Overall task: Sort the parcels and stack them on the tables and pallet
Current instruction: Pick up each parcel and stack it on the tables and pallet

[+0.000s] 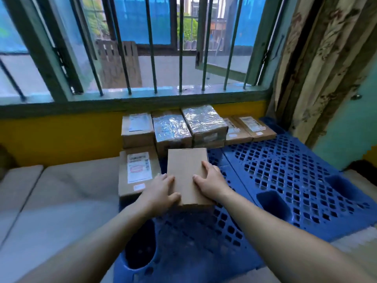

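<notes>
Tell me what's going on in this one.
A person grips a plain cardboard box with the left hand and right hand over the blue pallet, beside a labelled box. More parcels, two wrapped in shiny film, line the yellow wall under the barred window. Whether the box has touched down is unclear.

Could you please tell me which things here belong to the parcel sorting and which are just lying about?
Job: plain box, gripped by left hand and right hand; labelled box; wrapped boxes; blue pallet.
Lying about: curtain; window bars; grey cushions.
</notes>
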